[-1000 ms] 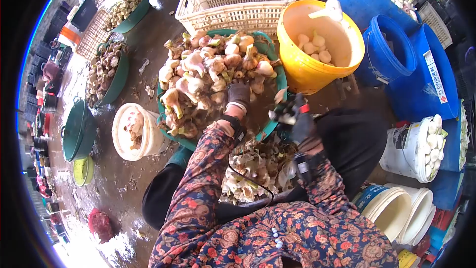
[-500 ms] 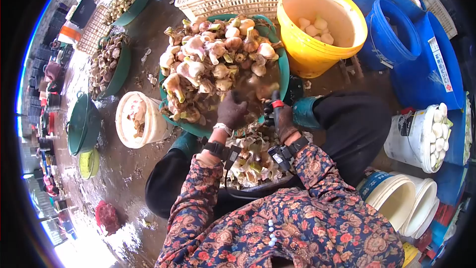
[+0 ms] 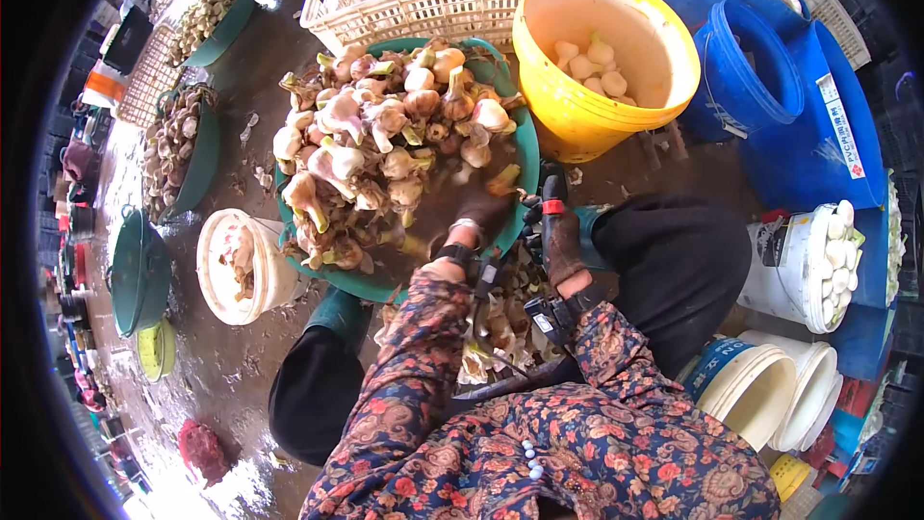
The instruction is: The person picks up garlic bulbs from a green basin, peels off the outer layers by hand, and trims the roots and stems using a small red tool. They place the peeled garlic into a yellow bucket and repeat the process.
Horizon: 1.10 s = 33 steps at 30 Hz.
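A green tub holds a heap of garlic bulbs with stems and roots on. My left hand, in a brownish glove, reaches into the near right part of the tub, its fingers smeared by motion and close to the bulbs there. Just outside the tub's right rim is my right hand, also gloved, its fingers curled. A black piece with a red band shows along that hand; I cannot tell what it is. Below both hands, garlic peelings lie between my legs.
A yellow bucket with several peeled bulbs stands beyond the tub to the right. Behind is a white crate; at left, a white bucket of scraps. Blue containers and a bucket of white garlic line the right.
My left hand has moved right and farther into the tub. My right hand has shifted slightly right, beside the rim. The whole view has shifted a little.
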{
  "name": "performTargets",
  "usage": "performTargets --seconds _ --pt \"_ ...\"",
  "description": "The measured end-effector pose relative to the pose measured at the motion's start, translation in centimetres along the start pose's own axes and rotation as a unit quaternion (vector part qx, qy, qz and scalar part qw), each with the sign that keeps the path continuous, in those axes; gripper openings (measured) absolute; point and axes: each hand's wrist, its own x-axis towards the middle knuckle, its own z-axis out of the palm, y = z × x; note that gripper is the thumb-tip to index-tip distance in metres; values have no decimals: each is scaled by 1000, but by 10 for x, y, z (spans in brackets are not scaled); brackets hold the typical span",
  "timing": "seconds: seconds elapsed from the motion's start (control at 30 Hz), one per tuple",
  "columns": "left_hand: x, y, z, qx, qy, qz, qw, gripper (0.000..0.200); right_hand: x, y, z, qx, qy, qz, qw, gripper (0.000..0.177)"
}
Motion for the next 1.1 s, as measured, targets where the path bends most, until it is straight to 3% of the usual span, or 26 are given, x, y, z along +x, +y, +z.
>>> performTargets --seconds 0.03,0.07,0.1,0.13,0.17,0.2,0.27,0.33,0.4,0.53,0.6,0.67,0.73,0.77,0.8,0.83,0.87,0.97,1.07,1.1 --pt "-10 1 -11 -159 -88 2 983 57 16 19 -9 -65 34 -54 996 35" --pt "-15 -1 -24 -312 -172 3 935 60 16 20 -9 -63 33 -51 996 35" --pt "-15 -7 -40 -264 -224 -83 935 59 14 22 -9 -261 65 -143 952 33" --pt "-26 -8 -49 -262 -221 -88 935 59 10 23 -7 -447 89 -229 860 30" --pt "-41 -7 -57 -229 -186 -55 954 59 -11 -3 15 -483 90 -138 860 28" --pt "-53 -8 -64 -193 -149 -19 970 59 -12 3 16 -482 84 -137 861 28" --pt "-77 8 -82 -93 -115 40 988 63 -14 15 19 -517 34 -246 819 33" --pt "-95 27 -102 19 -72 71 995 63 -22 12 23 -528 8 -282 801 36" --pt "-106 35 -116 55 -63 97 992 64 -32 1 31 -498 -68 -197 842 34" --pt "-115 30 -133 73 -65 135 986 62 -42 9 29 -501 -106 -226 829 33" --pt "-114 15 -139 41 -78 131 988 59 -45 15 27 -335 -175 -164 911 34" --pt "-117 17 -149 -174 -206 -43 962 56 -56 7 31 -284 -197 -132 929 34" --pt "-125 18 -145 -213 -193 -46 957 47 -59 5 31 -220 -201 -63 952 34" --pt "-128 17 -140 -271 -145 -53 950 43 -52 14 29 -219 -202 -63 953 34" --pt "-132 16 -135 -329 -95 -60 938 40 -39 30 28 -157 -179 -39 970 38" --pt "-136 19 -133 -326 -104 -102 934 32 -36 32 31 -94 -155 -15 983 41" --pt "-140 19 -123 -328 -97 -74 937 32 -34 34 31 -94 -156 -16 983 41" --pt "-152 13 -100 -348 -112 -25 931 50 -36 27 31 83 -264 157 948 62" --pt "-159 6 -93 -348 -137 -1 927 58 -47 14 33 143 -204 230 941 64" --pt "-151 -14 -91 -234 -145 11 961 66 -36 27 27 118 -176 191 959 61"
